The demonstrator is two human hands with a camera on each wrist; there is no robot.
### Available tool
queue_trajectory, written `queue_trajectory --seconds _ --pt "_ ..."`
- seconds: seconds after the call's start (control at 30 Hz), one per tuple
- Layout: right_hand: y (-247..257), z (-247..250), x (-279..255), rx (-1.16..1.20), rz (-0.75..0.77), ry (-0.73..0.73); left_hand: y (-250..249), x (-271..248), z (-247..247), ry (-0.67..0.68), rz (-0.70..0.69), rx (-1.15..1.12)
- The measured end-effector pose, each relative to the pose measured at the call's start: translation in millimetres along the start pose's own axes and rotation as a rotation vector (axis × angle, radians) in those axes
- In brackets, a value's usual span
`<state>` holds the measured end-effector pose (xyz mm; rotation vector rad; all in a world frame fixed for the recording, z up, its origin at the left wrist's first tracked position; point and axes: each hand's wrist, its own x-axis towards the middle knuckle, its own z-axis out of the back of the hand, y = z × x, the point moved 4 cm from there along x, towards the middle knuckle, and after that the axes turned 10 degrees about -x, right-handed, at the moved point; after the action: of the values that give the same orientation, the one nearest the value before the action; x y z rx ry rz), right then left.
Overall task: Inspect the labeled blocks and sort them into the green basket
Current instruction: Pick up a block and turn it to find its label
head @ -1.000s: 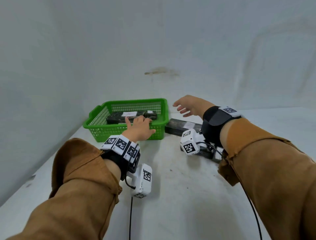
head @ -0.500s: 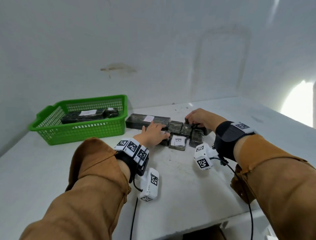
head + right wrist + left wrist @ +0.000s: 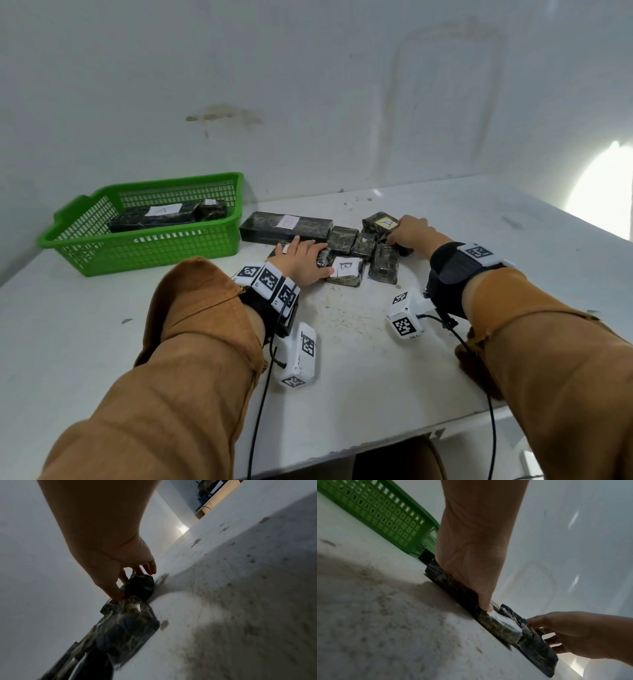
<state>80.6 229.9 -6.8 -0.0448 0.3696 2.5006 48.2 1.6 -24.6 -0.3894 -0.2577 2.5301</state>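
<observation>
Where counts are given, they run from the left side of the head view to the right.
Basket: one green basket (image 3: 144, 240) at the table's left rear, holding two dark wrapped blocks: a long block (image 3: 154, 217) with a white label and a small block (image 3: 213, 209) touching its right end.
Blocks on the table: one long B block (image 3: 286, 228) just right of the basket, then a tight cluster of about seven small blocks; an exact count is not possible, since the hands cover some.
Readable labels: a white-labelled B block (image 3: 344, 270) at the cluster's near edge; a yellow-labelled A block (image 3: 381, 223) at its far right.
Left hand (image 3: 301, 260): lies palm down over the cluster's left blocks, fingers fairly straight, thumb tip against the B block; it grips nothing.
Right hand (image 3: 409, 234): fingers curled around the A block, which is tilted up on the cluster.
Change: half a second ago no yellow label showed and the right hand covered that spot; one second ago the left hand was at the basket.
Table (image 3: 376, 359): white, scuffed and speckled.
Hard to make out: the basket labels' letters; both wrist views are blurred, and the blocks there cannot be told apart.
Cut off: both brown sleeves at the lower frame edge.
</observation>
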Motion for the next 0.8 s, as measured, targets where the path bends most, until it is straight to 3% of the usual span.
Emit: queue_trajectory --seconds 0.23,0.37,0.47,0.57,0.67,0.8 --pt "2.3 -0.3 -0.6 0.257 -0.014 -0.187 -1.4 2.6 0.5 0.0 0.001 0.008" --pt "9.2 10.1 -10.6 0.64 0.093 -0.255 -3.9 1.3 6.4 0.014 0.006 -0.081" --pt "25.5 15.8 -21.9 0.761 0.236 -0.178 -10.0 -8.1 19.4 -0.026 -0.016 -0.602" --pt "47.2 21.3 -36.9 0.68 0.398 -0.147 -11.6 -14.1 39.1 -0.245 0.006 -1.081" --pt "69.1 24.8 -51.6 0.546 0.547 -0.163 -3.8 -14.2 56.8 -0.445 0.062 -1.334" --pt "92.4 20.2 -65.6 0.513 0.667 -0.147 12.7 -11.2 62.9 -0.418 0.043 -1.378"
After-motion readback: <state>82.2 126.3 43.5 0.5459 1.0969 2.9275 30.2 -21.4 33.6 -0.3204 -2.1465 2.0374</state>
